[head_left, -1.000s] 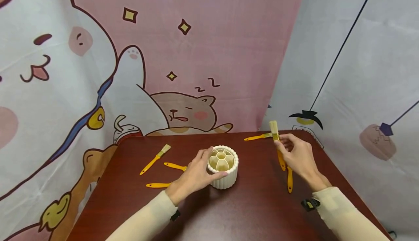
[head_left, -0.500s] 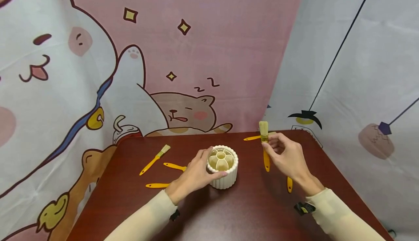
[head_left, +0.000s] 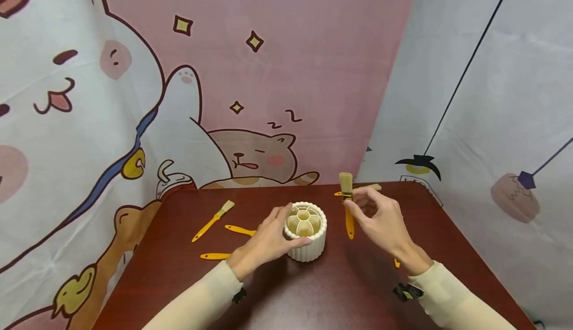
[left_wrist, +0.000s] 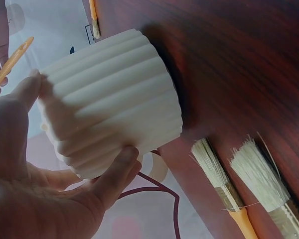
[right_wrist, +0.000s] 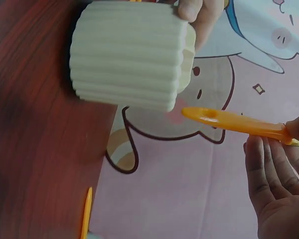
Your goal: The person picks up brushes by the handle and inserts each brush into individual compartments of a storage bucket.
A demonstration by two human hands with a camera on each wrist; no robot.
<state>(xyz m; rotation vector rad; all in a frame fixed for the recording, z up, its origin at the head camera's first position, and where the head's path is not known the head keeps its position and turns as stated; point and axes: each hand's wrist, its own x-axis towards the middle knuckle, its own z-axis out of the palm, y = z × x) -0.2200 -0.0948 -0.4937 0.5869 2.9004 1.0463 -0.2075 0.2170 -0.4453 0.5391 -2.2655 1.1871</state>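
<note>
A cream ribbed pen holder (head_left: 306, 248) with petal-shaped compartments stands upright on the table. My left hand (head_left: 267, 243) holds its left side, thumb near the front rim and fingers behind; the ribbed wall (left_wrist: 109, 94) fills the left wrist view. To the right of the holder, my right hand (head_left: 380, 220) pinches a paintbrush (head_left: 349, 220) near its ferrule, bristles up and handle down, in the air. The handle's end (right_wrist: 204, 115) points toward the holder's rim side in the right wrist view, apart from it. No brush shows in the compartments.
On the dark red table (head_left: 286, 300), several yellow-handled brushes lie about: a left brush (head_left: 212, 221), two brushes partly behind the left hand, a far brush (head_left: 373, 187) and a brush handle (head_left: 397, 263) by the right wrist. A printed cloth (head_left: 286, 71) hangs behind.
My right hand has carried the paintbrush leftward, from above the right-hand brushes toward the holder. My left hand has stayed on the pen holder.
</note>
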